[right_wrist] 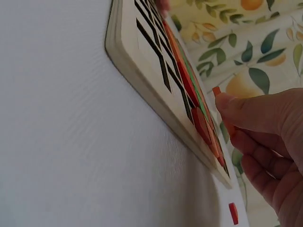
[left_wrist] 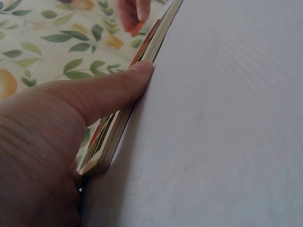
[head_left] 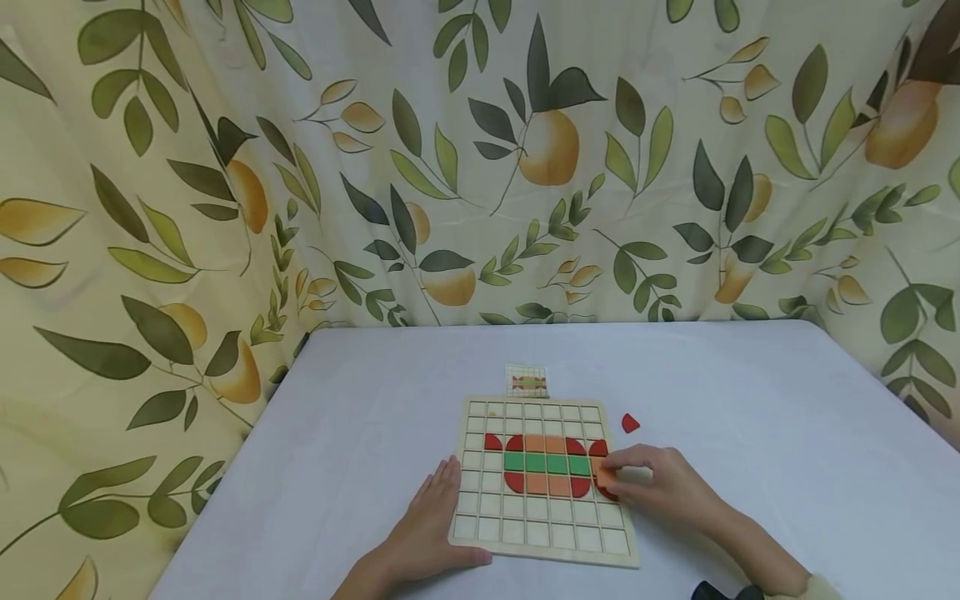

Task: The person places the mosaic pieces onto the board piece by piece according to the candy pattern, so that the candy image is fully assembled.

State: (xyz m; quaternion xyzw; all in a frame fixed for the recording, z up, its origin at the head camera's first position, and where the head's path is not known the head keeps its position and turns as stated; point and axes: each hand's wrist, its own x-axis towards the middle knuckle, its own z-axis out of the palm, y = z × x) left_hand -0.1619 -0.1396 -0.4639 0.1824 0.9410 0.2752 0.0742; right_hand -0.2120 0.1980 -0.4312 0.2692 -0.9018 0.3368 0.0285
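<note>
A square wooden grid board (head_left: 498, 529) lies on the table with red, orange and green tiles set in some of its cells. My left hand (head_left: 423, 529) rests against the board's left side and near corner, fingers straight; in the left wrist view its thumb (left_wrist: 113, 92) touches the near edge. Over the board's right side, my right hand (head_left: 667, 483) pinches an orange tile (right_wrist: 228, 126) between thumb and fingers, held above the surface in the right wrist view. Red corner tiles beneath this hand are partly hidden. A loose red tile (head_left: 630, 423) lies beside the board's upper right.
Behind the board lies a small pattern card (head_left: 527, 381) showing a grid with a coloured figure. The table (head_left: 375, 400) wears a white cloth. A leaf-and-fruit patterned curtain (head_left: 547, 208) hangs behind it. Something black (head_left: 723, 592) shows by the right wrist.
</note>
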